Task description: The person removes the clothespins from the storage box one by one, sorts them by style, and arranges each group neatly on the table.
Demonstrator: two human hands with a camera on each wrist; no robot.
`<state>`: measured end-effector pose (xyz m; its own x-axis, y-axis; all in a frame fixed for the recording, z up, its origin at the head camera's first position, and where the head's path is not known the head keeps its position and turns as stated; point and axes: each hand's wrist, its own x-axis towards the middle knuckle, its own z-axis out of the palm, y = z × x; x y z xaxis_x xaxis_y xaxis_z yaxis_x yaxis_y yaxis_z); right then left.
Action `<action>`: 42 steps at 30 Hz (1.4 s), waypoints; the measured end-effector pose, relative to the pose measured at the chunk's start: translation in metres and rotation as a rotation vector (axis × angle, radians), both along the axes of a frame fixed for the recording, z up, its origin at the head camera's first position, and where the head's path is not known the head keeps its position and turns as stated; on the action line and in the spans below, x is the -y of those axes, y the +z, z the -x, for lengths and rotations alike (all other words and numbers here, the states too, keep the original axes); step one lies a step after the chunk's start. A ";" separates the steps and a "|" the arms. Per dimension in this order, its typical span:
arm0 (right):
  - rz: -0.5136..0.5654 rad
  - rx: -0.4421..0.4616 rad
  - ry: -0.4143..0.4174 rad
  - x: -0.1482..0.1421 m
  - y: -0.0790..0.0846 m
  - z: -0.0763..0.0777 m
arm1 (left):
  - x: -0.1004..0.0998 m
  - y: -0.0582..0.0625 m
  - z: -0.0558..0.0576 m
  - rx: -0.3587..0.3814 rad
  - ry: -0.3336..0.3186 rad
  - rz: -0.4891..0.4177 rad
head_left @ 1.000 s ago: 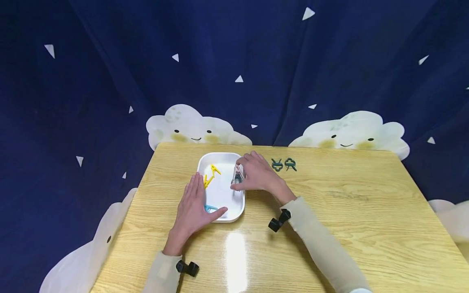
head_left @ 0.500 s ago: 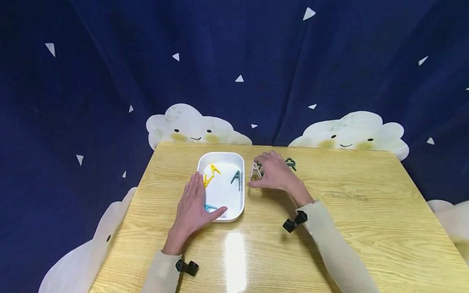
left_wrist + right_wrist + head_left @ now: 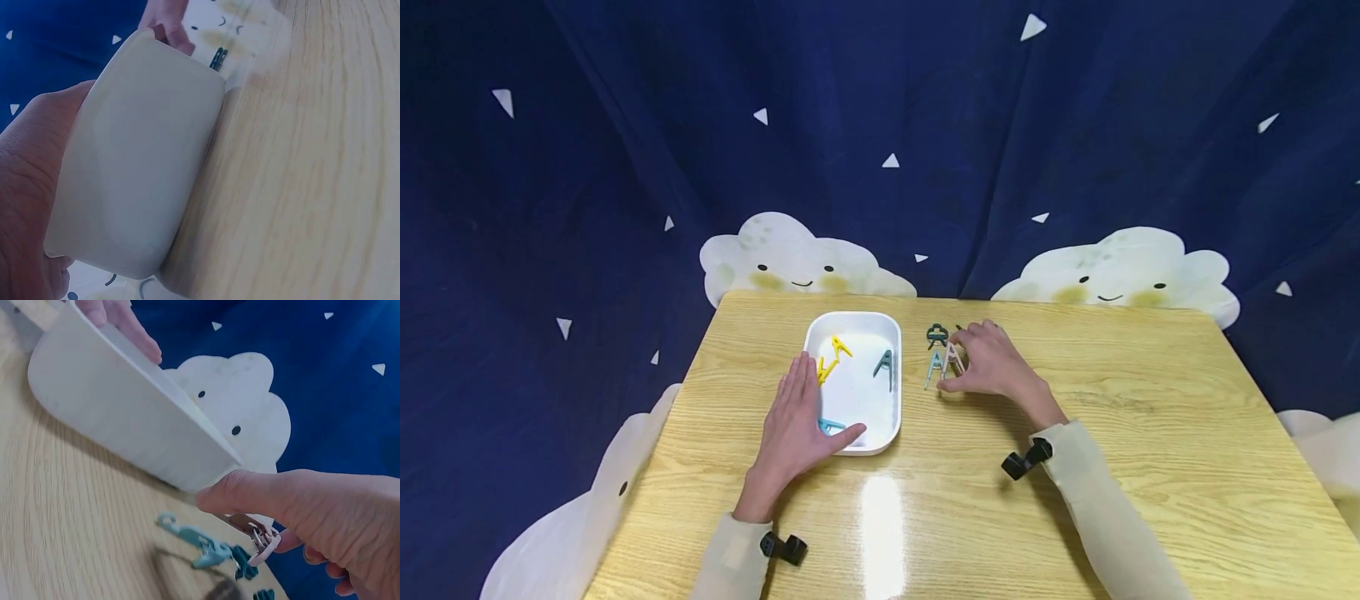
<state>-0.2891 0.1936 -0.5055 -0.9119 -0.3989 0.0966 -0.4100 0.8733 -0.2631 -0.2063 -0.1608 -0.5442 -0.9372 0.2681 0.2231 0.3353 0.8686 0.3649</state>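
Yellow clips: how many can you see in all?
2. Both are in the white box: one yellow clip toward its far end, the second yellow clip a little nearer, beside the fingers of the left hand. That hand may hide more.

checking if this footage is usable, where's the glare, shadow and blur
Head: bright glare streak on the table below the white tray, shadow beside the right sleeve; left wrist: whole image soft and hazy, the right hand in the background blurred; right wrist: a dark shape at the bottom edge too blurred to identify, the pale pink clip somewhat sharper.
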 end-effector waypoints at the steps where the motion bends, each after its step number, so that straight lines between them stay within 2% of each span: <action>1: -0.005 0.003 -0.004 -0.003 -0.002 0.000 | 0.000 0.000 0.000 -0.002 0.000 -0.001; 14: -0.055 0.053 -0.041 -0.030 -0.025 0.001 | 0.001 0.000 0.000 -0.008 0.004 -0.011; 19: -0.059 0.063 -0.056 -0.034 -0.028 0.002 | 0.001 0.000 0.000 -0.003 0.003 -0.016; 33: -0.066 0.063 -0.075 -0.036 -0.026 -0.002 | 0.000 0.000 -0.001 -0.006 0.007 -0.023; 42: -0.026 0.014 -0.036 -0.019 -0.013 -0.005 | 0.000 -0.001 0.000 0.014 0.009 -0.011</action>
